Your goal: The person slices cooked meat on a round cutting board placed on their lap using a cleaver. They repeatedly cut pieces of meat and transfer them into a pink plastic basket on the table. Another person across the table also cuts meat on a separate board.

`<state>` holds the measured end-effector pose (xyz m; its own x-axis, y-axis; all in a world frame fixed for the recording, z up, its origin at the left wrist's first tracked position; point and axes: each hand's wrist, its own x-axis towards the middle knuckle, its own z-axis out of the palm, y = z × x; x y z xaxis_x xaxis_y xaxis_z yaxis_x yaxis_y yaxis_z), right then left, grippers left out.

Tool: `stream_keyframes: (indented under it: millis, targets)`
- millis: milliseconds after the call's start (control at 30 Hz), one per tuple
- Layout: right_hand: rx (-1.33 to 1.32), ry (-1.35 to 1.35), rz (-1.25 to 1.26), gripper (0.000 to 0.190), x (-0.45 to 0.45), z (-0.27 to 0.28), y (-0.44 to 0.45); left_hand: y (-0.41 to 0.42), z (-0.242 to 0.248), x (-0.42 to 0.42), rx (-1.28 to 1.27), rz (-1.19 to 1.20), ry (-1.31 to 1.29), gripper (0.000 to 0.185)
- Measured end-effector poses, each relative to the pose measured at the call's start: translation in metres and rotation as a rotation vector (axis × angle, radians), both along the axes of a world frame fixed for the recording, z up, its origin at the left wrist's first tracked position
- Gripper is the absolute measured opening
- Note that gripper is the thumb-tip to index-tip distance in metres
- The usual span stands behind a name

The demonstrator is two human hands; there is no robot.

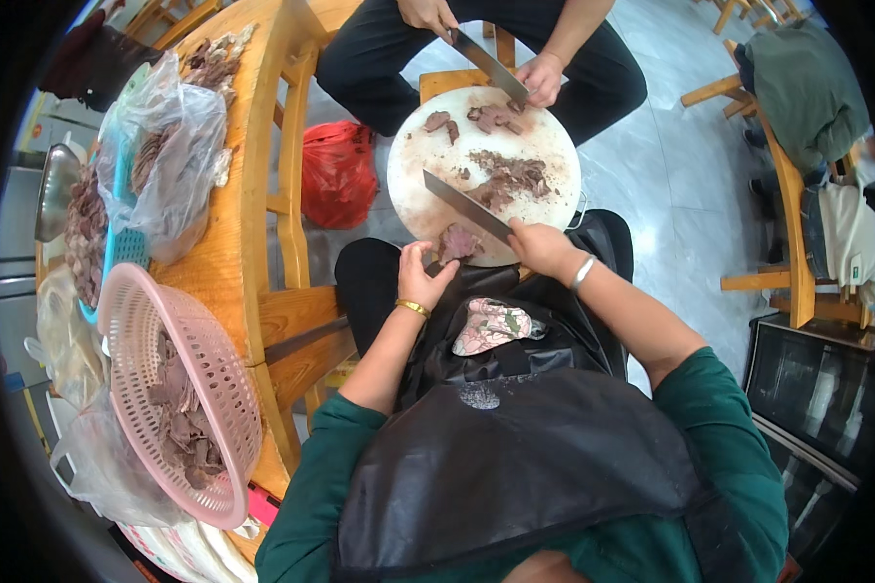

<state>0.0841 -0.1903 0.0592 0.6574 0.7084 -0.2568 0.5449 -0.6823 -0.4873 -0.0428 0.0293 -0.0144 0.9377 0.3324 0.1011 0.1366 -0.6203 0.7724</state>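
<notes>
A round white cutting board (pixel 423 182) lies in front of me, stained with meat juice. My right hand (pixel 543 248) grips the handle of a cleaver (pixel 470 208), its blade slanting across the board towards the upper left. At the board's near edge, my left hand (pixel 424 277) is beside a chunk of pinkish-brown cooked meat (pixel 459 243), thumb and fingers apart; whether a fingertip touches it I cannot tell. A heap of chopped meat (pixel 514 178) lies beyond my blade. Larger slices (pixel 494 118) lie at the far side.
Opposite me, a person's hands (pixel 543 79) work with another cleaver (pixel 490 67) on the same board. On the wooden table (pixel 226 291) at left stand a pink basket (pixel 182 321) of sliced meat, a blue basket (pixel 127 248) and plastic bags (pixel 178 160). A red bag (pixel 339 175) sits on the floor.
</notes>
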Motion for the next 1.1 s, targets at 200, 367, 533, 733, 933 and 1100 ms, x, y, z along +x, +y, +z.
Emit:
stream_keyframes:
  millis: [200, 367, 533, 733, 933, 1100]
  targets:
    - [0.081, -0.163, -0.095, 0.021, -0.013, 0.018, -0.029, -0.006, 0.004, 0.010, 0.074, 0.032, 0.146, 0.051]
    - [0.108, -0.103, -0.131, 0.015, -0.030, 0.014, -0.017, -0.028, 0.030, 0.022, 0.099, -0.015, 0.296, 0.057]
    - [0.069, -0.117, -0.094, 0.016, -0.022, -0.003, -0.012, -0.034, 0.017, 0.021, -0.209, -0.047, 0.089, 0.056]
    - [0.012, -0.071, -0.099, 0.015, -0.015, -0.006, -0.014, -0.013, 0.047, 0.025, 0.210, -0.078, -0.252, 0.056]
    - [0.005, -0.041, -0.091, 0.017, -0.017, 0.000, -0.013, 0.000, 0.037, 0.015, 0.249, -0.259, -0.163, 0.051]
    - [0.084, 0.082, -0.130, 0.031, -0.027, 0.006, -0.032, 0.017, 0.043, 0.027, 0.239, -0.150, -0.141, 0.052]
